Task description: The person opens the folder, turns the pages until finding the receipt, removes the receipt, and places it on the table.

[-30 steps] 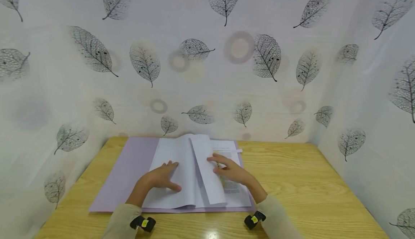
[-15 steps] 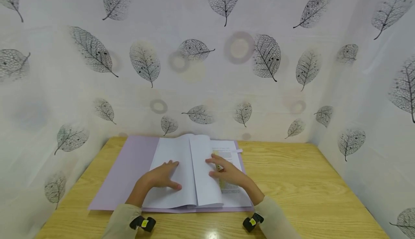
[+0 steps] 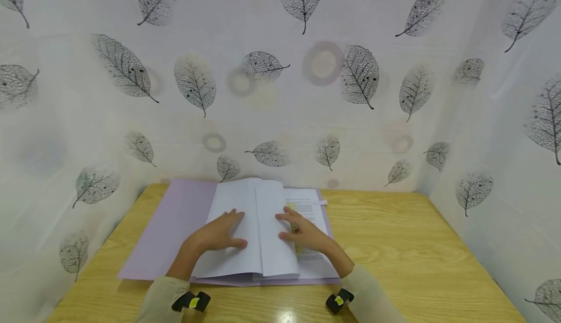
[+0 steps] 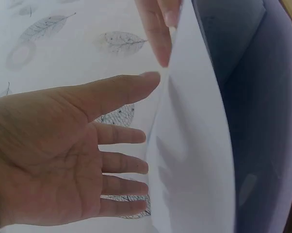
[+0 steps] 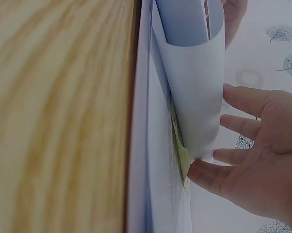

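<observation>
A purple folder (image 3: 184, 230) of white sheets lies spread on the table. My left hand (image 3: 216, 234) has its fingers outstretched over the left-hand white page (image 3: 236, 194); in the left wrist view its fingertips touch the paper's surface. My right hand (image 3: 304, 230) touches a curled white page (image 3: 271, 201) near the middle with spread fingertips. In the right wrist view that page bends over, and a yellowish paper piece (image 5: 183, 155) shows beneath it. A printed page (image 3: 307, 206) lies below at the right, partly covered by my right hand.
The wooden table (image 3: 394, 245) extends to the right of the folder and along its front. A white tab (image 3: 323, 202) sticks out at the folder's right edge. A leaf-patterned curtain (image 3: 280, 118) stands close behind the table.
The curled page has swung left and lies flatter against the left-hand page, with my right hand following slightly left. My left hand and the left-hand page have shifted slightly up.
</observation>
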The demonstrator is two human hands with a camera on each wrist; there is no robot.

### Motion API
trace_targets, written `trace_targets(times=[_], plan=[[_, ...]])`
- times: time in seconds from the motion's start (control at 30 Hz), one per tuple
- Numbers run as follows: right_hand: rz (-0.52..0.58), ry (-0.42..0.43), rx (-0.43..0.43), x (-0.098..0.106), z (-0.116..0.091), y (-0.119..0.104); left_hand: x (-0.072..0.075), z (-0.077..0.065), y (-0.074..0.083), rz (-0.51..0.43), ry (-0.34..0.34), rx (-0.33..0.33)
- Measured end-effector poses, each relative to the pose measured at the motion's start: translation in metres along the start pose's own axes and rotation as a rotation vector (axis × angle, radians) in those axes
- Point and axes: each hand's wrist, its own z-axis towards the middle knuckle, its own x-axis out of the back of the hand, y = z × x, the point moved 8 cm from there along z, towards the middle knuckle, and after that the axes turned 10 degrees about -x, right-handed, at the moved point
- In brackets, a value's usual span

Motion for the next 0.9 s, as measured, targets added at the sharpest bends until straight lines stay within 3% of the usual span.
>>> trace_targets(times=[0.23, 0.43, 0.67, 0.9], plan=[[0.018, 0.006, -0.033, -0.002, 0.000, -0.001, 0.003, 0.004, 0.022, -0.006, 0.077, -0.092], [0.026, 0.007, -0.046, -0.003, -0.001, -0.004, -0.008, 0.010, 0.036, -0.022, 0.082, -0.128], [0.039, -0.001, -0.039, -0.005, -0.002, -0.009, -0.022, 0.014, 0.039, -0.035, 0.058, -0.116], [0.078, -0.015, -0.003, -0.007, -0.004, -0.015, -0.022, 0.012, 0.032, -0.018, 0.065, -0.077]])
